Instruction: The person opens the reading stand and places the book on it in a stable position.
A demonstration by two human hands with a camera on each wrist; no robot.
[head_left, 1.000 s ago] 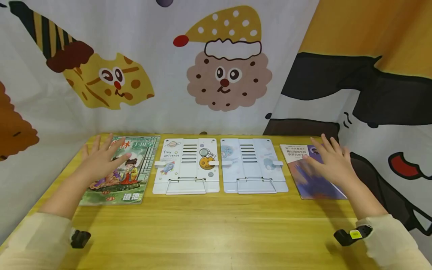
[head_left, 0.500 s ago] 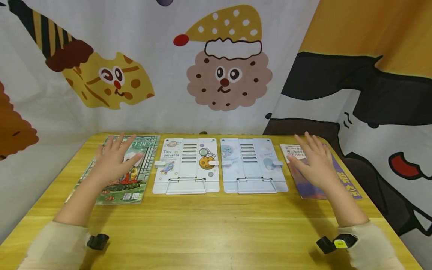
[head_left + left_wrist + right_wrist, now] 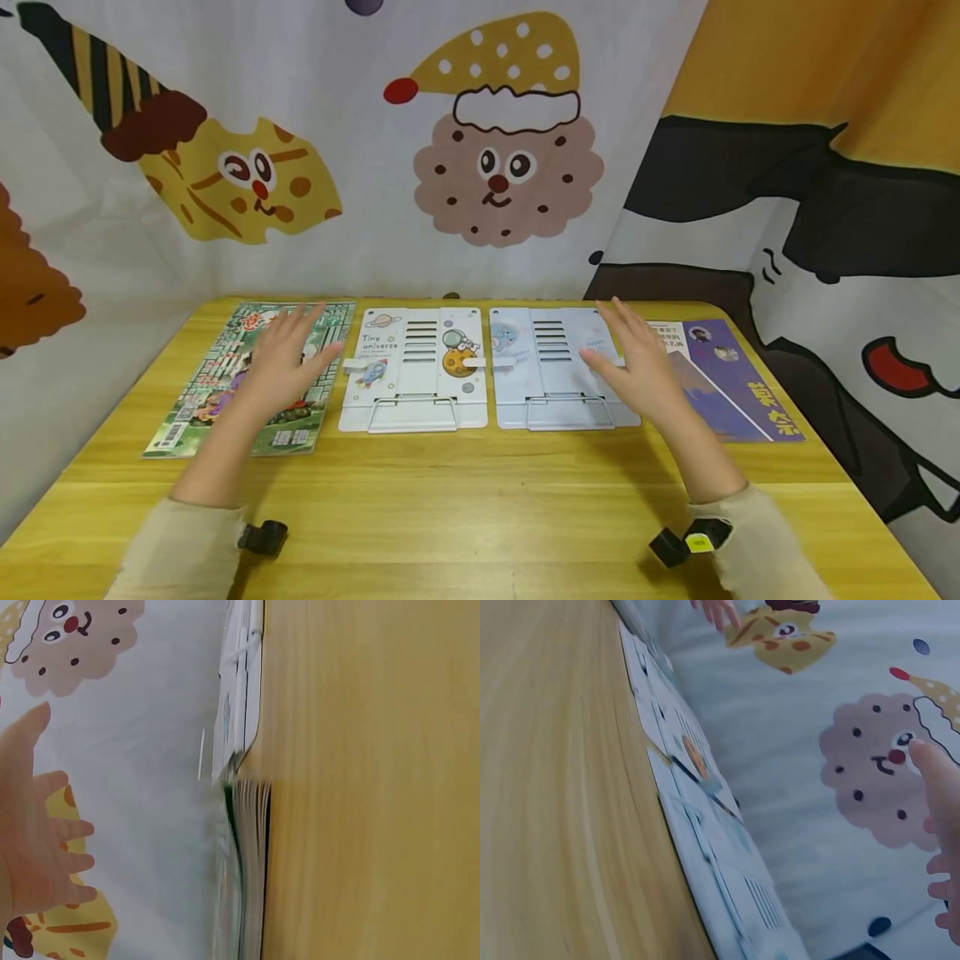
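My left hand (image 3: 283,371) hovers over the green illustrated magazine (image 3: 180,417), fingers spread and nothing held. Above the right side of the pale blue book stand (image 3: 551,367) is my right hand (image 3: 637,367), also with fingers extended and holding nothing. Left of that stand lies a white "Tiny universe" book stand (image 3: 412,367), folded flat like its neighbour. A purple book (image 3: 738,383) lies at the right, its left part hidden by my right hand. In the left wrist view the magazine's page edges (image 3: 255,862) show thick below the hand.
Everything lies on a yellow wooden table (image 3: 450,517). A curtain (image 3: 360,167) with cartoon prints hangs right behind the far edge and along the sides. Dark wrist cameras (image 3: 262,538) are strapped at both sleeves.
Both hands have moved inward, toward the middle. The left slid right over the magazine; the right moved left from the purple book to the pale blue stand. The books and stands have not moved.
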